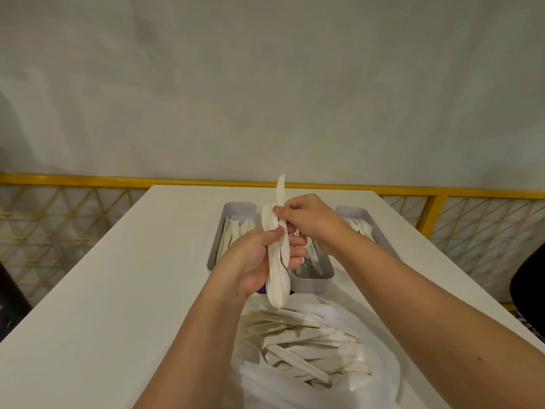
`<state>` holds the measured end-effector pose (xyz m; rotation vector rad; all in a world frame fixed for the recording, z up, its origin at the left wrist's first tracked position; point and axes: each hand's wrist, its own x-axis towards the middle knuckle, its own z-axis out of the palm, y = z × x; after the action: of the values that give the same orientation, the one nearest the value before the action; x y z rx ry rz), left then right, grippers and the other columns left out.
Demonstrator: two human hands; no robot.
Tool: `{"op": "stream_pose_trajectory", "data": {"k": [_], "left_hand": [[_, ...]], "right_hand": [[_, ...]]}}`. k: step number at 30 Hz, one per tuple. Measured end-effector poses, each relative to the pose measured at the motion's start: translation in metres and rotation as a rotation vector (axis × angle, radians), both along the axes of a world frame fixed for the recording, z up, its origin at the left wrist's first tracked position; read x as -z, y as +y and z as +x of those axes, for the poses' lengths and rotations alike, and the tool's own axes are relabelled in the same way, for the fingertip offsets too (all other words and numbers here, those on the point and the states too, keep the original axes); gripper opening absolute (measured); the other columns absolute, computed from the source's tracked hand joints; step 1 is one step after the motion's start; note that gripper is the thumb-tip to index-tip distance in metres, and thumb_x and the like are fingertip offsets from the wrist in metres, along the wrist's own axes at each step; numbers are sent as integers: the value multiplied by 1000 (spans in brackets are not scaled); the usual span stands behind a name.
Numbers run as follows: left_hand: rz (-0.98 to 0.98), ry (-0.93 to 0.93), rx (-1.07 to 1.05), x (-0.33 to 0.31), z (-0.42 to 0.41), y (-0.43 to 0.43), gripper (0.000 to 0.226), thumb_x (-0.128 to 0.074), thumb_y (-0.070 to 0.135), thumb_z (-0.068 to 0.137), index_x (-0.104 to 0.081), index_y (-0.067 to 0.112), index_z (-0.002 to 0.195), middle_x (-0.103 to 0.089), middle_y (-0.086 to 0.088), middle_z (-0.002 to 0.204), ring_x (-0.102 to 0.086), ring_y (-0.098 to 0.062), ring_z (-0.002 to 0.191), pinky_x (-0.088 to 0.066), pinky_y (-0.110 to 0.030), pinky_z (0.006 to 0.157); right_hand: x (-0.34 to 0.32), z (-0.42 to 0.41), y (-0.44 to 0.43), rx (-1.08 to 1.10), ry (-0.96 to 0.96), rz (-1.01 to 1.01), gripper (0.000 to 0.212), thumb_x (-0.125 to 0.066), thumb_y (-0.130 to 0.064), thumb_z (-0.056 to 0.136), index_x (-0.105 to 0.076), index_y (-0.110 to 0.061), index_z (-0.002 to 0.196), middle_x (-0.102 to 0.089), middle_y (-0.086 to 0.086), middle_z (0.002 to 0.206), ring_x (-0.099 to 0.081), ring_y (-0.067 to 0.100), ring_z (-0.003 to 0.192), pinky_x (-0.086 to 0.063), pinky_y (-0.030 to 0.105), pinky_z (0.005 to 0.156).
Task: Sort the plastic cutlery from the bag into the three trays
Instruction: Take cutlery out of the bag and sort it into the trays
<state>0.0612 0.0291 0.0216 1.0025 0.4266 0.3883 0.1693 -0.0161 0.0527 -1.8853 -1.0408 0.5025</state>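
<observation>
Over the grey trays (pixel 312 286), the left hand (pixel 256 261) is gripping a bunch of white cutlery (pixel 275 281), with its fingers and thumb curled round it. The right hand (pixel 306 219) is pinching one long piece (pixel 280 187) that is sticking up out of the bunch. It is looking like a knife.

To do this well, I think the right hand should be pulling that piece straight up while the left hand is squeezing the others, so none are slipping out. Then the piece should be going into the tray with the same kind.

The cutlery is looking white, thin and smooth, so it is probably sliding easily. Many more pieces are lying in the see-through bag (pixel 265 388) on the white table (pixel 118 261), close to the person. The trays are sitting side by side behind the bag and are holding some white pieces.
</observation>
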Motion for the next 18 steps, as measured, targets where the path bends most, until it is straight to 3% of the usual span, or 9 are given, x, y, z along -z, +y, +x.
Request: {"op": "stream_pose_trajectory", "data": {"k": [5, 8, 10, 13, 15, 18], "left_hand": [[18, 63, -2, 1, -3, -1, 31, -34, 14, 101, -54, 3, 81, -69, -11, 61, -68, -19, 52, -57, -28, 50], [-24, 50, -69, 2, -2, 0, 32, -35, 14, 101, -52, 5, 76, -67, -12, 60, -67, -20, 52, -57, -30, 51], [-62, 4, -127, 3, 0, 2, 30, -37, 17, 101, -57, 4, 82, -67, -11, 64, -66, -19, 56, -58, -30, 52], [-102, -50, -196, 2, 1, 3, 31, -34, 19, 102, -61, 5, 99, -71, -9, 71, -69, -17, 62, -58, -28, 53], [-120, -50, -251, 2, -1, 2, 33, -34, 18, 102, -61, 6, 87, -70, -5, 60, -69, -13, 54, -56, -24, 50], [-57, -13, -306, 1, -2, 2, 33, -38, 12, 100, -59, 8, 75, -67, -6, 55, -65, -13, 55, -54, -26, 56]], "right_hand": [[-16, 6, -2, 37, 97, 127, 25, -36, -16, 100, -47, -12, 78, -51, 6, 65, -53, 12, 45, -42, 22, 43], [-20, 0, -8, -39, 8, 23, 20, -38, -17, 100, -47, -11, 83, -43, 4, 62, -41, 12, 41, -31, 17, 36], [-17, -9, -13, -102, -142, -76, 11, -49, -19, 95, -53, -11, 88, -46, 2, 64, -42, 13, 50, -33, 20, 41], [-9, -24, -17, -236, -185, -145, 6, -63, -13, 85, -58, -11, 82, -57, 4, 71, -56, 17, 65, -52, 27, 57], [-4, -30, -18, -274, -241, -192, 7, -64, -11, 81, -58, -11, 77, -53, 1, 64, -53, 16, 63, -49, 31, 66], [1, -34, -16, -280, -297, -231, 11, -62, -8, 80, -56, -11, 71, -48, -3, 59, -47, 11, 57, -42, 24, 60]]}}
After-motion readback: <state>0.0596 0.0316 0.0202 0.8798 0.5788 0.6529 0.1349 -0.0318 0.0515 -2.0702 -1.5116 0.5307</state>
